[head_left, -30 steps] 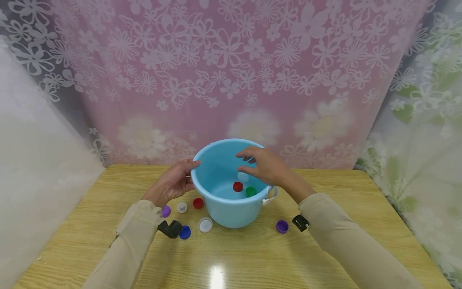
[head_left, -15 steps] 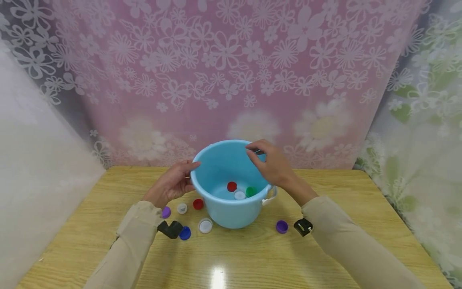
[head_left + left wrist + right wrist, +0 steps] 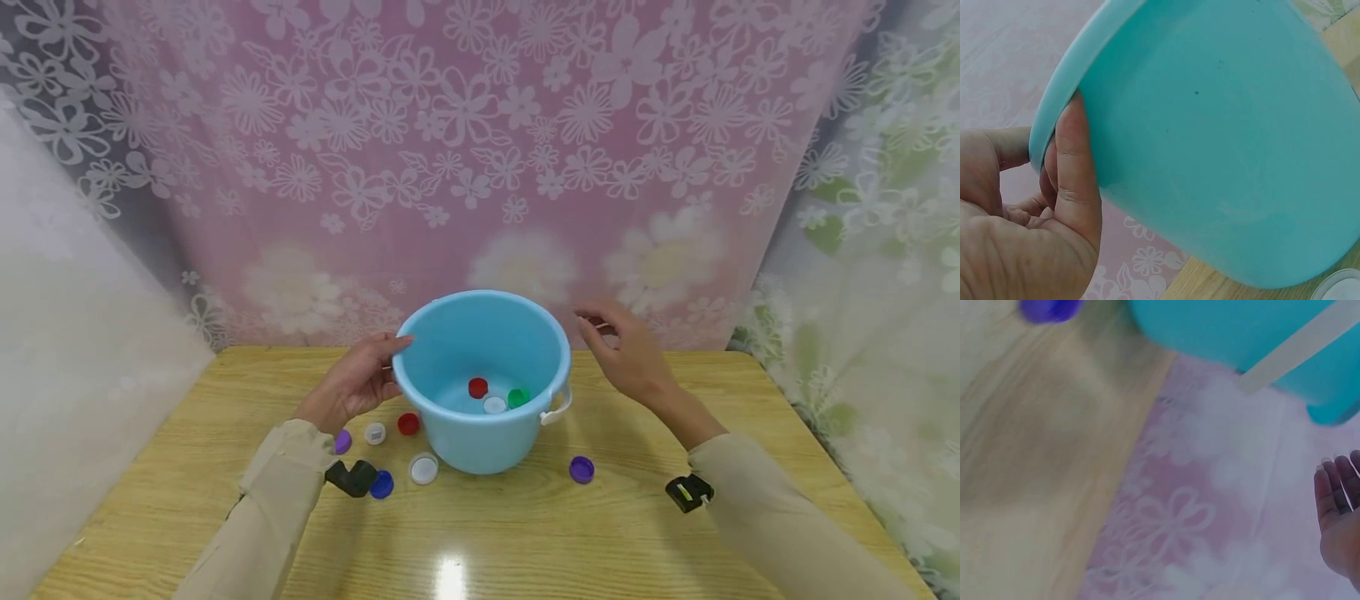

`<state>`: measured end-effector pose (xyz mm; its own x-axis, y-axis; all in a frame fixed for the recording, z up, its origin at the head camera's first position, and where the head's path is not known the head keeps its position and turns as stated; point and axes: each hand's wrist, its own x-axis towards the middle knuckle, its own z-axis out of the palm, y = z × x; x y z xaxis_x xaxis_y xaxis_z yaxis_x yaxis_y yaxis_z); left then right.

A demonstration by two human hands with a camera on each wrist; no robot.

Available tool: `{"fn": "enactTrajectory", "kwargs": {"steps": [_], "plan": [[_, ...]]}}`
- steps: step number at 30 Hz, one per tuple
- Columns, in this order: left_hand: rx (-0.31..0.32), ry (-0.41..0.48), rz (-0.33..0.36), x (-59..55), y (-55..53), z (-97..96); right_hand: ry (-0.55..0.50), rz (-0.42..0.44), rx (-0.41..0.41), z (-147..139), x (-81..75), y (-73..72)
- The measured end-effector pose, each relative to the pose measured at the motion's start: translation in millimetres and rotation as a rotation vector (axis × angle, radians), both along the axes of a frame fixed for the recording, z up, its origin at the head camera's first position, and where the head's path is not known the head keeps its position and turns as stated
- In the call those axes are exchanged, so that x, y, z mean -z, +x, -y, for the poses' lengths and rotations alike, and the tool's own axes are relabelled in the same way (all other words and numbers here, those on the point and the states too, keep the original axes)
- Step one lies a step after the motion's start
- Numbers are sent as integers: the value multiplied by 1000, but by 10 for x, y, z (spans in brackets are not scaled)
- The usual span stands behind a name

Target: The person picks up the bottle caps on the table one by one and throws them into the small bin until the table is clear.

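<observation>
A light blue bucket [image 3: 480, 446] stands on the wooden table, tipped slightly toward me in the head view. My left hand [image 3: 358, 379] grips its left rim, thumb over the edge and fingers beneath it on the outside, as the left wrist view also shows. Inside on the bottom lie a red cap [image 3: 477, 387], a white cap [image 3: 494, 405] and a green cap [image 3: 518, 397]. My right hand [image 3: 630, 354] hovers to the right of the bucket, apart from it, fingers loosely bent with nothing held. The bucket's white handle [image 3: 557, 408] hangs at its right side.
Left of the bucket lie a red cap [image 3: 408, 424], a small white cap [image 3: 375, 433], a larger white cap [image 3: 423, 468], a blue cap [image 3: 382, 484] and a purple cap [image 3: 342, 442]. Another purple cap [image 3: 581, 469] lies at right. A flowered curtain [image 3: 465, 167] hangs behind.
A white cap dropped from near my right hand to the bucket's bottom, and the red cap inside shifted left. My right hand then moved right, out over the rim. My left hand stayed on the rim.
</observation>
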<state>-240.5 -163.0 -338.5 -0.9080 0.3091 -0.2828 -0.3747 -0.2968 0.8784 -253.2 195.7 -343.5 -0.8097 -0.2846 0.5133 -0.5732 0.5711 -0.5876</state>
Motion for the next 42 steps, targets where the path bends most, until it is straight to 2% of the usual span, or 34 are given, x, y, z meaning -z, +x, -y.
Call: {"fn": "enactTrajectory", "kwargs": {"steps": [4,11,22,28,34,42], "plan": [[-7,-2,-6,6,8,9,51,38,2,-214,181,39],[3,6,-10,4,11,14,179,193,-22,-481,563,173],[12,12,-17,-9,23,11,213,384,-148,-550,969,344],[11,7,-20,-5,16,12,248,413,-262,-478,1062,414],[14,5,-26,-5,16,15,345,416,-265,-404,1048,462],[10,5,-18,-7,20,4,406,391,-295,-312,996,539]]}}
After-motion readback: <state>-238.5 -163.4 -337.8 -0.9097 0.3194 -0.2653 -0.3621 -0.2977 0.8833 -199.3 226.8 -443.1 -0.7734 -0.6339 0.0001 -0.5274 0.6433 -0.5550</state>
